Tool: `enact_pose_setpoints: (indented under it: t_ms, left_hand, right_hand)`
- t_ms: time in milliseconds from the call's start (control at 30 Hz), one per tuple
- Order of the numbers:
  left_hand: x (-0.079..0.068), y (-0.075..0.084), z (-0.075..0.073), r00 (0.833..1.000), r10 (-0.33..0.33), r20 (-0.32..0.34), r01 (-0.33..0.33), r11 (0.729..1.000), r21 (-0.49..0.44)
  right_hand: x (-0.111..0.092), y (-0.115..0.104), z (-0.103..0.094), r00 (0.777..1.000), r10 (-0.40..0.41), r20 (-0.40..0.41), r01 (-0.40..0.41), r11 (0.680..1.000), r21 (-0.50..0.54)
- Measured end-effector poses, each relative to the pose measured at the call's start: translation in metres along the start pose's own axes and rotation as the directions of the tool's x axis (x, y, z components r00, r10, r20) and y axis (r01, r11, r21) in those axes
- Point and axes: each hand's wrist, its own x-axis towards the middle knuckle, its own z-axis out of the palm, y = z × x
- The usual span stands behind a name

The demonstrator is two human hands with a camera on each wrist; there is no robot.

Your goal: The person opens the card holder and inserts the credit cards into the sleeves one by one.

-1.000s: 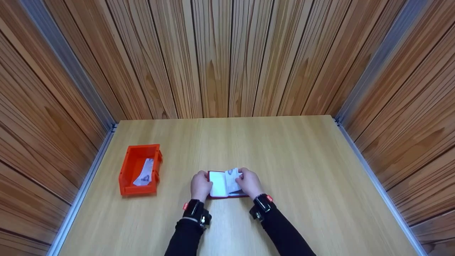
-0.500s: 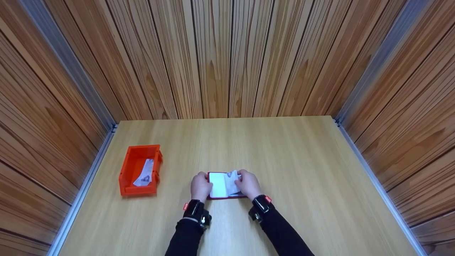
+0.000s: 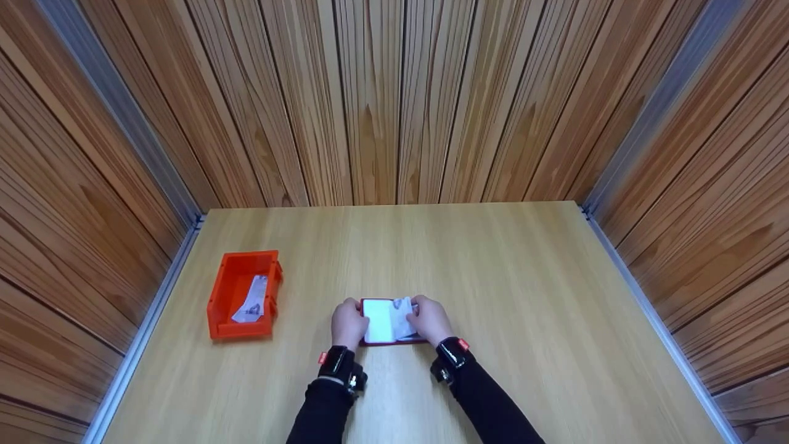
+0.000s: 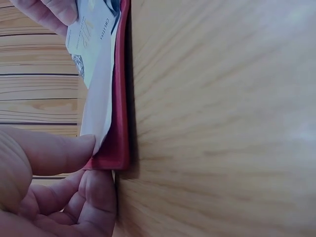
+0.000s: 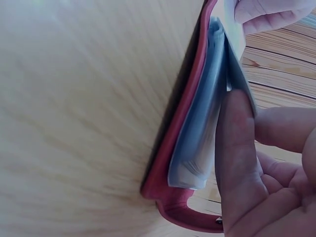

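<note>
A red card holder (image 3: pixel 378 322) lies spread out on the table between the two hands, its inside pages pale. My left hand (image 3: pixel 348 324) grips its left end; in the left wrist view the thumb presses a white page (image 4: pixel 98 111) and the fingers are at the red cover (image 4: pixel 120 98). My right hand (image 3: pixel 433 320) pinches a pale card (image 4: pixel 91 34) printed with "VIP" between thumb and finger, lifted off the clear sleeves (image 5: pixel 197 133). A printed paper slip (image 3: pixel 399 305) shows at the card's far edge. A red strap (image 5: pixel 190 217) with a snap curves out below.
An orange bin (image 3: pixel 231 271) stands at the left of the wooden table (image 3: pixel 493 265), with a printed paper slip (image 3: pixel 253 302) inside it. Wood-plank walls (image 3: pixel 370 111) with metal corner rails enclose the table on three sides.
My right hand has come slightly down and left with the card, and the slip sticks up a little less. My left hand and the bin stay in place.
</note>
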Motion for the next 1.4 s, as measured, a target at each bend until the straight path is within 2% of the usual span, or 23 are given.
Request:
enact_pose_setpoints:
  t_ms: [433,700,1000,1133,1400]
  left_hand:
    - [0.000,0.000,0.000,1.000,0.008,-0.001,-0.008,1.000,0.000]
    - [0.001,0.000,0.000,1.000,-0.005,0.003,0.005,1.000,0.005]
    - [0.002,-0.003,0.001,1.000,0.016,-0.011,-0.016,1.000,0.005]
    - [0.002,-0.004,0.000,1.000,0.025,-0.017,-0.025,1.000,-0.007]
    - [0.002,-0.003,0.000,1.000,-0.010,0.010,0.010,1.000,-0.016]
  right_hand:
    - [0.002,-0.004,0.003,1.000,0.012,0.007,-0.012,1.000,-0.024]
    - [0.003,-0.008,0.005,0.998,0.050,0.025,-0.050,0.999,-0.015]
    - [0.004,-0.011,0.009,1.000,0.007,-0.013,-0.008,0.996,-0.086]
    - [0.003,-0.013,0.010,0.999,0.032,-0.001,-0.032,0.995,-0.092]
    - [0.002,-0.018,0.012,0.999,0.052,0.014,-0.050,0.992,-0.113]
